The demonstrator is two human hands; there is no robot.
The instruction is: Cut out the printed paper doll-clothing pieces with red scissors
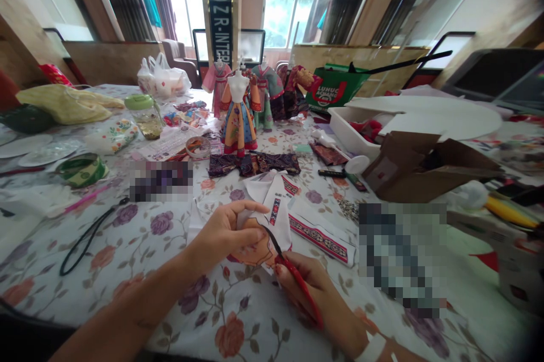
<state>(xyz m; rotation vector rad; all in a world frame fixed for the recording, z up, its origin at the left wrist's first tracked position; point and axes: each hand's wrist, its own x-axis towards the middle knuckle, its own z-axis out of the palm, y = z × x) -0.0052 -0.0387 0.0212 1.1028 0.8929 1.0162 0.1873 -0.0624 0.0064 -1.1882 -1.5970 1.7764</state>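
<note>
My left hand point(232, 231) pinches a piece of printed fabric point(254, 253), orange with a dark curved outline and a white margin. In my right hand point(312, 274) is a pair of red-handled scissors point(302, 288), its dark blades reaching up and left to the fabric's edge beside my left fingertips. Whether the blades are parted I cannot tell. Just beyond my hands lie white fabric pieces with printed red and dark patterned bands point(318, 235). A folded dark paisley cloth point(255, 164) rests behind them.
Small dress forms in costumes point(238, 118) stand at the back. On the left are a green-lidded jar point(147, 115), a roll of green tape point(80, 169) and a black cord point(80, 251). An open cardboard box point(399, 166) and a white bin point(346, 130) stand on the right.
</note>
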